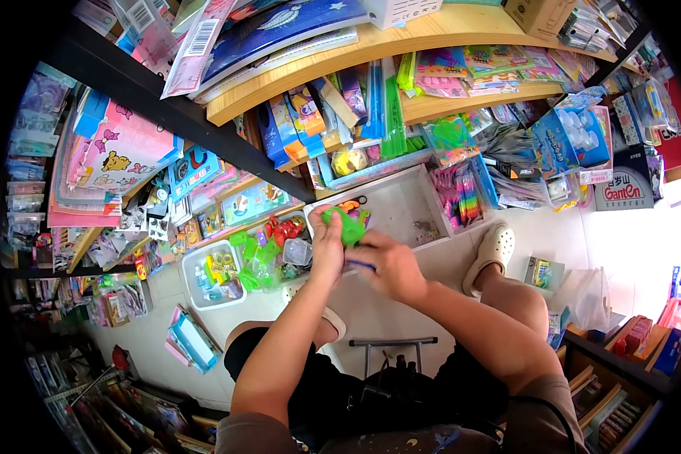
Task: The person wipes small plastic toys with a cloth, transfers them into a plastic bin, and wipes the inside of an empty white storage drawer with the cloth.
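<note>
Dark shirt cloth lies nearest; beyond it my right hand curls its fingers round a slim dark-blue piece, and my left hand grips a green thing over the left end of the white tray. If that left grip slackened under a tug, the green thing could drop among the small toys just beyond.

Reads "Ganten" in red Latin letters across the dark-and-white cardboard box at far right, with "百岁山" in Chinese characters just above and a smaller line below, too fine to make out. Shows barcodes, digits illegible, on the long pink-edged flat package and the clear pinkish plastic packet, upper left. Carries white lettering, unreadable, on the bright blue cardboard display box.
</note>
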Tool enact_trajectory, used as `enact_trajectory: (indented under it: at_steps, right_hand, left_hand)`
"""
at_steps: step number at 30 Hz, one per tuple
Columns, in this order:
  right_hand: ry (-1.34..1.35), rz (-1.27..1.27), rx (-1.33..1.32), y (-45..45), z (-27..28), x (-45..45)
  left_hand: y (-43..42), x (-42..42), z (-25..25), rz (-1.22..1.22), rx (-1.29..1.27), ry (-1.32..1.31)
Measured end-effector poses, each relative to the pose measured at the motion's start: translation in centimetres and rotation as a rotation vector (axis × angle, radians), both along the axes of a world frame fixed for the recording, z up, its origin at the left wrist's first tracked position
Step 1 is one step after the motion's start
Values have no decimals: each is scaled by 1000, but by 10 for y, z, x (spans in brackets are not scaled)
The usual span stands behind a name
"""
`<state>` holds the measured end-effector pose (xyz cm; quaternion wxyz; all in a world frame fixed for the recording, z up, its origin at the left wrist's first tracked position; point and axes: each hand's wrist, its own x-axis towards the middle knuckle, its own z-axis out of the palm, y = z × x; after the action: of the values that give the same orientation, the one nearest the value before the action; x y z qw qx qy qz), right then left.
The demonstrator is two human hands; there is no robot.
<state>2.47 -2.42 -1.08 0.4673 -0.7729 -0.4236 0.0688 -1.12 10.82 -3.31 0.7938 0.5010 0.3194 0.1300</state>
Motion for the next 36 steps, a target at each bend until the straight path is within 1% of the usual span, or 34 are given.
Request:
enact_trajectory:
  at_steps: [1,3,5,6,9,10,13,14,15,17,18,21,23,24,25,27,29,31,34,36]
  right_hand:
    - [66,59,-8,-1,2,-1]
    - [199,175,-22,-1,7,-5]
    - [321,134,32,-2,8,-2]
    - [383,115,60,-2,8,0]
    - [631,-108,143,-4,7,11]
    - [642,-182,172,-5,7,14]
    - [765,-347,223,-8,20,20]
    - [580,-310,222,-8,5,19]
    - [549,-300,153,-8,0,15]
    - [486,-269,21,-9,-7,3]
    - [526,-157,-80,-11,-9,2]
    - [370,236,-485,-18,-8,-8]
    - [312,357,-598,-22,-12,-18]
    - [282,417,-655,-24,-13,-19]
    - [291,418,-659,-26,-13,-18]
    - [316,414,-665,-30,-11,-16]
    - [327,375,-657,-35,-3,-12]
    - [318,345,-652,-39,0,-9]
    - [278,344,-631,-49,-2,-9]
    - [288,321,-649,-57,-2,-10]
  left_hand:
    - [-2,1,12,-31,-51,-12]
    - [0,3,19,-107,-145,-78]
    - [10,4,21,-189,-231,-193]
    - [10,6,25,-175,-286,-220]
    - [15,7,25,-192,-270,-239]
    - [15,8,25,-218,-255,-258]
    - [6,6,25,-293,-270,-179]
    - [-1,4,23,-287,-243,-116]
    - [-8,1,21,-290,-208,-59]
    - [-9,-5,-4,-291,-67,9]
    - [-7,-7,-7,-218,-149,20]
    - [18,-16,-49,34,9,184]
    - [52,-30,-81,166,132,333]
    - [65,-39,-84,191,250,398]
    - [76,-50,-83,215,368,463]
    - [97,-71,-75,208,407,561]
    - [143,-104,-117,184,605,656]
    - [163,-121,-126,140,828,740]
    - [183,-131,-152,91,1232,827]
    - [187,-124,-166,68,1196,805]
